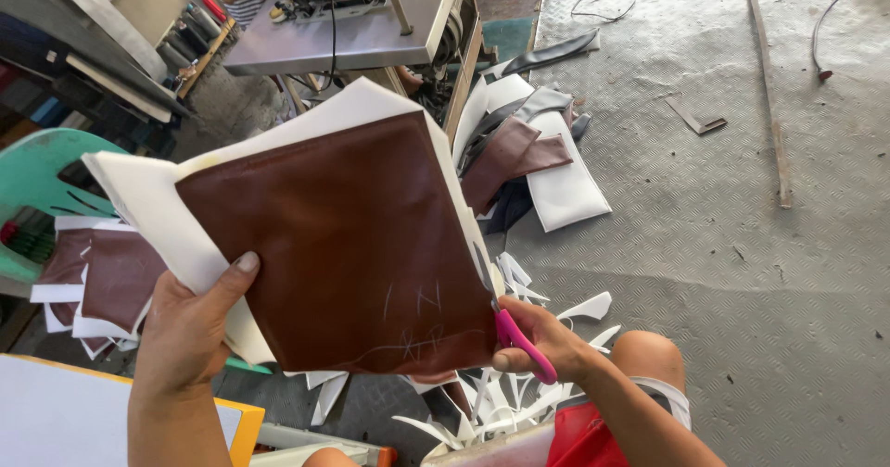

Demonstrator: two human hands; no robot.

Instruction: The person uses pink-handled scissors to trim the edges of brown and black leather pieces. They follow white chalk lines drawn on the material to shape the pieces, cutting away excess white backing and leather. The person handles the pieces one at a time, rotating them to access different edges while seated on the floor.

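A workshop floor of grey chequer-plate matting (742, 272) spreads under the work, with a sewing-machine table (352, 36) behind. Held up in mid-air is a brown leatherette panel (352, 245), smooth and slightly glossy, backed by thick white foam (148, 208) that sticks out past its left and top edges. The left hand (190, 328) grips the lower left edge, thumb pressed on the brown face, fingers hidden behind. The right hand (547, 337) is closed through the pink handles of the scissors (519, 333), whose blades run up the panel's right edge, where foam overhangs.

Trimming well here likely means keeping the blades tight against the leatherette edge and the panel taut, so the foam cuts flush.

Chalk marks cross the panel's lower right. Curled white foam offcuts (501, 411) litter the floor below; more brown and white pieces (528, 161) lie heaped beyond, and others (102, 282) rest beside a green plastic chair (37, 180).
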